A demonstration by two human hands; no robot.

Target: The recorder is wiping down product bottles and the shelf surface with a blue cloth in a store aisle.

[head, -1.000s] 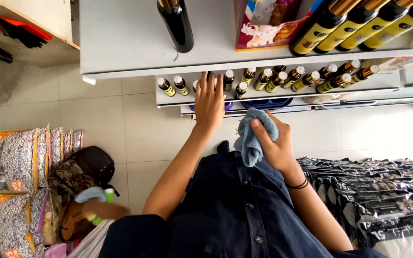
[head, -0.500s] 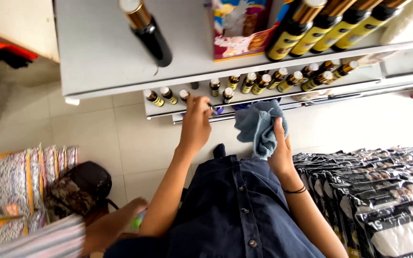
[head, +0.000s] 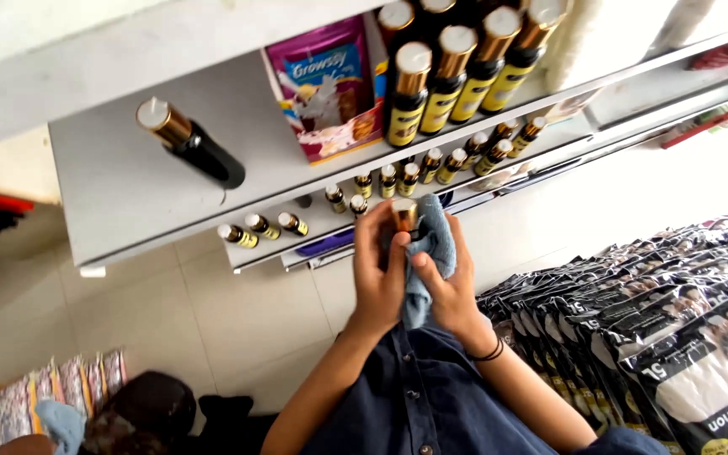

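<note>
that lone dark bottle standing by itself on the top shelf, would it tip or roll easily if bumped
Probably yes. The lone dark bottle is tall and narrow with a gold cap, so a sideways bump would likely topple it. Its round body suggests it would then roll, and nothing stands beside it on the grey shelf to stop it. It looks glossy, so likely hard and possibly slippery.

Your bottle and cloth

You hold a dark, gold-capped bottle (head: 404, 216) upright, the crumpled blue cloth (head: 428, 257) pressed against its side.

Dark blue buttoned shirt (head: 431, 396) with stitched seams; sleeves ending above the elbows; bare forearms; thin black band (head: 489, 354) around the right wrist.
</note>
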